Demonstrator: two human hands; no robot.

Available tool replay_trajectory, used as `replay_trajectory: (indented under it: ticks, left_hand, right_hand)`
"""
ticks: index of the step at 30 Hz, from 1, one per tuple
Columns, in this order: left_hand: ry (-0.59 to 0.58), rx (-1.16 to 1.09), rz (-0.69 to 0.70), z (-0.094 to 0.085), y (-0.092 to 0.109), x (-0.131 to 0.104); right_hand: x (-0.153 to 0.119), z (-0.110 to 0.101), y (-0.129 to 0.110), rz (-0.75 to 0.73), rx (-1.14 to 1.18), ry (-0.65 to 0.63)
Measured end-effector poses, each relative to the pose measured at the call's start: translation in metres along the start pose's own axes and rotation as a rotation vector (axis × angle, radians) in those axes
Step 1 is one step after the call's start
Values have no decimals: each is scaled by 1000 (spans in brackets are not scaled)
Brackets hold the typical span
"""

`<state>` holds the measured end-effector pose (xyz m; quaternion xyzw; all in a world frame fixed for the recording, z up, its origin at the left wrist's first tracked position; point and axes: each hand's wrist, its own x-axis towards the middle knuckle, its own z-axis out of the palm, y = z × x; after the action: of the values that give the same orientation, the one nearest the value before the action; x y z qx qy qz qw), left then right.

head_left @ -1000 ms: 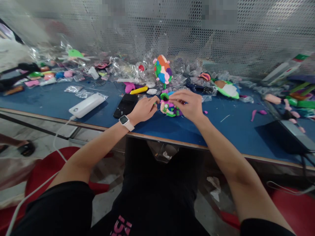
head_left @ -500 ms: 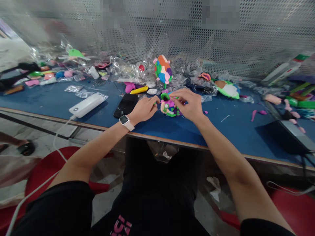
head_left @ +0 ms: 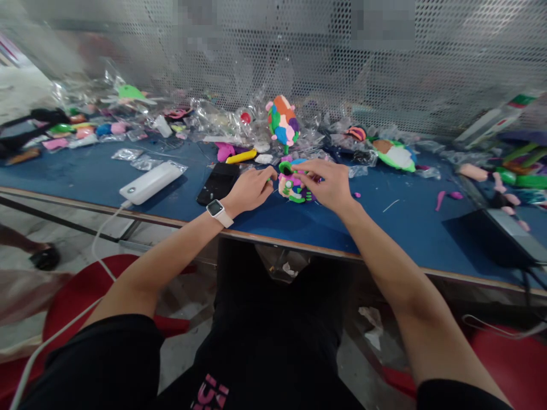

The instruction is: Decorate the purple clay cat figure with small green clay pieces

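Near the table's front edge stands a multicoloured clay figure [head_left: 294, 189], with pink, green, white and purple patches and a green ring with a dark centre [head_left: 285, 168] on top. My right hand [head_left: 327, 181] is at its right side, thumb and index finger pinched at the ring's edge; whatever lies between the fingertips is too small to name. Left of the figure, my left hand [head_left: 253, 189] has its fingers curled together around a small green bit [head_left: 269, 179]. Behind the figure rises a patchwork clay shape [head_left: 282, 122] on a green stem.
A white power bank [head_left: 150, 182] with a cable and a black pouch [head_left: 219, 182] lie to the left. Plastic bags and clay pieces line the perforated metal panel [head_left: 290, 51]. At the right are a flat clay piece [head_left: 395, 155] and a dark device [head_left: 499, 236].
My right hand's fingertips have shifted slightly left, toward the green ring. My left hand looks the same.
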<state>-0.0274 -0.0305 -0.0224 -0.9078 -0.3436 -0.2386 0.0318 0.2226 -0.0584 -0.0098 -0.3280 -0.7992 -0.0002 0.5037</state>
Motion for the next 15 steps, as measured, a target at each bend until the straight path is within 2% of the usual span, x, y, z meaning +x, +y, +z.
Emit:
replay_trajectory:
  ticks: [11,15]
  left_hand:
    - [-10,-15,25,0,-1,0]
    - [8,-161,60,0,1,1]
  right_hand:
    - [0,0,-3,15,5,17]
    - [-3,4,-2,40,-6,-12]
